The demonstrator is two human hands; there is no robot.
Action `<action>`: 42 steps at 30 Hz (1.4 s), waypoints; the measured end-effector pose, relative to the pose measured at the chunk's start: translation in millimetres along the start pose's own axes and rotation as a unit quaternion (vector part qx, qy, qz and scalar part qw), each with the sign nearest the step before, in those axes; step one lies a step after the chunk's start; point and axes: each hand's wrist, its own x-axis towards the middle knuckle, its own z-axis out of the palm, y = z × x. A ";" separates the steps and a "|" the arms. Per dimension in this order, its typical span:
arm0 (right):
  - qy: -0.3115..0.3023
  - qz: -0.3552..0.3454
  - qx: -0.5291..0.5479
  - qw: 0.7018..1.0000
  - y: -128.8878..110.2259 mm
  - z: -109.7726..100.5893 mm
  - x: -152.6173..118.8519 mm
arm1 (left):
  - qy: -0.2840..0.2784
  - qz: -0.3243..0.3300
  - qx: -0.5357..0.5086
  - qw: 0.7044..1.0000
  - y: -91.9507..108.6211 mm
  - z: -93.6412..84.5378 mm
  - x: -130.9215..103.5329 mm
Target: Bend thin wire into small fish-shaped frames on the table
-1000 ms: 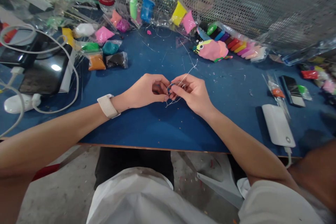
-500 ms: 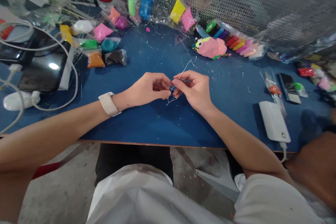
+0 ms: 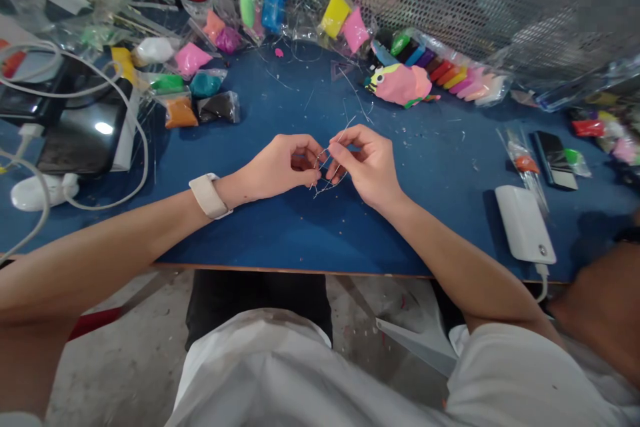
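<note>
A small bent frame of thin silvery wire [image 3: 330, 185] is held between my hands, a little above the blue table. My left hand [image 3: 291, 161] pinches its left side between thumb and fingers. On the other side, my right hand [image 3: 367, 161] grips the wire with thumb and index finger, and a loose wire end sticks up past the fingertips. Parts of the wire are hidden behind my fingers. Beyond my right hand lies a pink clay fish-like figure [image 3: 403, 85] with a yellow head and a googly eye.
Bagged coloured clay [image 3: 181, 111] lies at the left, with more along the perforated back panel [image 3: 425, 0]. Phones and a looping white cable [image 3: 143, 133] occupy the far left. A white power bank [image 3: 524, 223] rests at right, near another person's arm [image 3: 600, 307]. Loose wires [image 3: 357, 93] lie ahead.
My right hand has shifted slightly, and the wire frame has turned a little between my fingers. Both hands keep their pinch. The whole view has shifted slightly.
</note>
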 end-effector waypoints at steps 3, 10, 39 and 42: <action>-0.002 0.003 -0.005 1.000 -2.2 0.0 -0.4 | -0.013 0.004 0.001 1.000 0.6 -1.8 0.4; -0.002 -0.011 0.001 1.000 -1.0 -0.3 -0.1 | -0.019 0.012 -0.008 1.000 1.3 -1.4 0.0; -0.022 -0.011 0.001 1.000 0.2 -1.2 0.6 | 0.003 -0.001 -0.034 0.999 2.0 3.7 -0.3; -0.026 -0.017 0.006 0.999 -0.6 -0.5 0.0 | 0.003 -0.006 -0.035 0.999 2.9 3.5 -0.6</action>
